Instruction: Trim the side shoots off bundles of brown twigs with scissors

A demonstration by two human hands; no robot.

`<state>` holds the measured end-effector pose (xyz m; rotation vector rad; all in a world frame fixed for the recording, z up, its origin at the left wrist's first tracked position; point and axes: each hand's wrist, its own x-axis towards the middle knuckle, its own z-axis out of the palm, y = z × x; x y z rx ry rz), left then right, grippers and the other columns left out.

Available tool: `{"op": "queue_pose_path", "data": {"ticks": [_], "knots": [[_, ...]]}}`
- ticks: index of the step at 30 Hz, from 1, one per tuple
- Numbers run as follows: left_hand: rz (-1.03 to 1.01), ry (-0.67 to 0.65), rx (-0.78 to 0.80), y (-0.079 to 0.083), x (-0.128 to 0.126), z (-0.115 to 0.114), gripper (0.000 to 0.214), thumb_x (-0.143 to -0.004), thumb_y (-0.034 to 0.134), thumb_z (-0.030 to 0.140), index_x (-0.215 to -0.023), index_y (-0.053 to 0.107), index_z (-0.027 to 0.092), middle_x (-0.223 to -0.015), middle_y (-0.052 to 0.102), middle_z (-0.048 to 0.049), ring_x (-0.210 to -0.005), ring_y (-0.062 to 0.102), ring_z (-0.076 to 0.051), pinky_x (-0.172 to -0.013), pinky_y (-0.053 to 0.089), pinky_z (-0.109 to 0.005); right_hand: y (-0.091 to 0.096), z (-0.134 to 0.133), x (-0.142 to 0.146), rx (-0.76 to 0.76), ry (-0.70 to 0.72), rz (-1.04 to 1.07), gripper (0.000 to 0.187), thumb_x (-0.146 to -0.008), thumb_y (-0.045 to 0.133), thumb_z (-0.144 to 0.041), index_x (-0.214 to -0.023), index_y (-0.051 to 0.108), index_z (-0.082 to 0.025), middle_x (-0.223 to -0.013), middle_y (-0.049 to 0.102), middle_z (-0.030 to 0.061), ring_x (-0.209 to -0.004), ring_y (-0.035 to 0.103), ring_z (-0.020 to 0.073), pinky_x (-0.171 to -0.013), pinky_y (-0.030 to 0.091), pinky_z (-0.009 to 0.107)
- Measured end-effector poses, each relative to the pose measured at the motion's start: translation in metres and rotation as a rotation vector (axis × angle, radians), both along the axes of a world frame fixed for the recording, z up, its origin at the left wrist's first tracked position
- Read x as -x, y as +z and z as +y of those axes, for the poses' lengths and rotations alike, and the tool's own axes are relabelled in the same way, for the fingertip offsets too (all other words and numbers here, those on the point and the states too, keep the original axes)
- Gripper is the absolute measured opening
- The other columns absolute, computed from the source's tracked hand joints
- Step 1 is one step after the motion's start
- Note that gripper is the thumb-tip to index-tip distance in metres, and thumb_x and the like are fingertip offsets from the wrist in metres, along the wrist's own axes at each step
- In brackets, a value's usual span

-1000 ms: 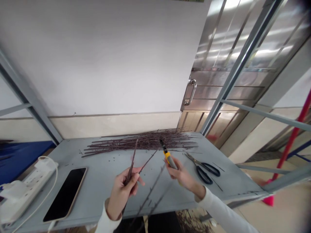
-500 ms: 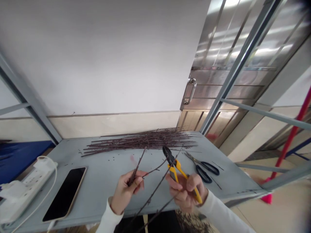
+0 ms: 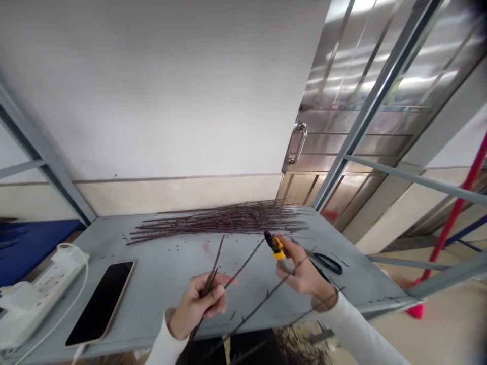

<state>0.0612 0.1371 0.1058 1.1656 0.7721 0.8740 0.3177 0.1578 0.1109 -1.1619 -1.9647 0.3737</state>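
Observation:
Thin dark brown twigs (image 3: 215, 263) are pinched in my left hand (image 3: 203, 301), with one tip pointing up and another twig slanting off to the upper right. My right hand (image 3: 304, 266) is wrapped round yellow-and-grey pliers (image 3: 280, 256). Their dark jaws sit at the far tip of that slanting twig; whether they bite it I cannot tell. More branching twig lengths (image 3: 262, 303) run from below my left hand up past my right wrist. Behind my right hand lie dark-handled scissors (image 3: 329, 263), partly covered.
A long heap of twigs (image 3: 224, 219) lies along the back of the grey table (image 3: 152, 289). At left are a phone (image 3: 101, 304) and a white power strip (image 3: 41, 294) with a cable. Twig scraps (image 3: 300, 347) show below the front edge. Metal posts (image 3: 375, 106) frame the table.
My right hand has turned the pliers and raised its grip, with the handles closing together. The slanting twig in my left hand now reaches the jaws. A short piece appears near the front edge.

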Motion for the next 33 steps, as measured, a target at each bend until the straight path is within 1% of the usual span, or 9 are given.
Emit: {"op": "queue_pose_path", "data": {"ticks": [4,11,15,19,22,24,28,30,33], "knots": [[0.012,0.003,-0.009,0.003,0.001,-0.002,0.044,-0.068,0.067,0.053,-0.082,0.068,0.011,-0.043,0.054,0.0022,-0.032,0.025,-0.001,-0.036,0.016,-0.018,0.01,0.004,-0.003,-0.124,-0.071,-0.134,0.041,-0.061,0.05,-0.018,-0.1,0.04,-0.022,-0.069,0.05,-0.0024,-0.058,0.048,0.0133,-0.055,0.042,0.023],[0.038,0.009,-0.019,0.003,0.003,-0.005,0.044,-0.069,0.066,0.053,-0.083,0.069,0.011,-0.043,0.052,0.0027,-0.033,0.028,-0.002,-0.036,0.017,-0.019,0.019,0.007,-0.008,-0.284,-0.281,-0.351,0.03,-0.066,0.05,-0.023,-0.094,0.04,-0.021,-0.081,0.055,0.0059,-0.073,0.055,0.0214,-0.063,0.043,0.029],[0.027,0.012,-0.035,0.002,0.005,-0.004,0.044,-0.07,0.066,0.052,-0.087,0.069,0.011,-0.044,0.053,0.0022,-0.033,0.025,-0.002,-0.036,0.017,-0.019,0.021,0.008,-0.008,-0.281,-0.312,-0.354,0.026,-0.064,0.049,-0.022,-0.089,0.041,-0.022,-0.077,0.056,0.005,-0.07,0.055,0.0211,-0.06,0.041,0.028],[0.036,0.037,-0.053,0.001,0.012,0.0,0.045,-0.07,0.065,0.052,-0.089,0.069,0.011,-0.045,0.053,0.0027,-0.033,0.024,-0.001,-0.036,0.015,-0.018,0.02,0.004,-0.004,-0.066,-0.179,-0.214,0.029,-0.062,0.051,-0.024,-0.089,0.042,-0.021,-0.069,0.053,0.0004,-0.058,0.05,0.0165,-0.055,0.036,0.026],[0.056,0.042,-0.071,0.001,0.019,0.003,0.044,-0.072,0.064,0.051,-0.09,0.068,0.011,-0.045,0.052,0.003,-0.034,0.025,-0.002,-0.037,0.016,-0.018,0.019,-0.006,0.007,0.181,-0.038,-0.022,0.023,-0.057,0.05,-0.018,-0.078,0.041,-0.022,-0.056,0.035,-0.007,-0.048,0.033,0.0097,-0.049,0.027,0.024],[0.084,0.042,-0.074,0.002,0.021,0.005,0.047,-0.071,0.063,0.053,-0.088,0.069,0.01,-0.045,0.051,0.0028,-0.035,0.026,-0.002,-0.036,0.016,-0.019,0.015,-0.015,0.015,0.382,0.099,0.179,0.02,-0.056,0.049,-0.015,-0.069,0.037,-0.022,-0.055,0.027,-0.0081,-0.048,0.026,0.0078,-0.047,0.022,0.023],[0.134,0.084,-0.059,0.005,0.021,0.009,0.051,-0.065,0.067,0.057,-0.083,0.069,0.01,-0.046,0.049,0.0033,-0.036,0.026,-0.003,-0.036,0.015,-0.02,0.009,-0.03,0.027,0.764,0.471,0.718,0.022,-0.06,0.052,-0.023,-0.069,0.032,-0.023,-0.055,0.027,-0.0091,-0.043,0.023,0.006,-0.042,0.022,0.021],[0.141,0.137,-0.057,0.004,0.024,0.01,0.051,-0.063,0.067,0.057,-0.083,0.069,0.01,-0.047,0.047,0.004,-0.036,0.025,-0.003,-0.036,0.015,-0.02,0.012,-0.035,0.025,0.799,0.572,0.858,0.025,-0.062,0.056,-0.027,-0.07,0.033,-0.023,-0.056,0.026,-0.0093,-0.042,0.023,0.0056,-0.041,0.021,0.021],[0.148,0.193,-0.082,0.003,0.03,0.008,0.051,-0.065,0.067,0.056,-0.087,0.068,0.011,-0.046,0.047,0.0046,-0.036,0.025,-0.003,-0.037,0.016,-0.02,0.021,-0.038,0.015,0.74,0.583,0.933,0.029,-0.064,0.061,-0.03,-0.07,0.034,-0.023,-0.058,0.025,-0.0087,-0.044,0.021,0.006,-0.042,0.02,0.021]]}}
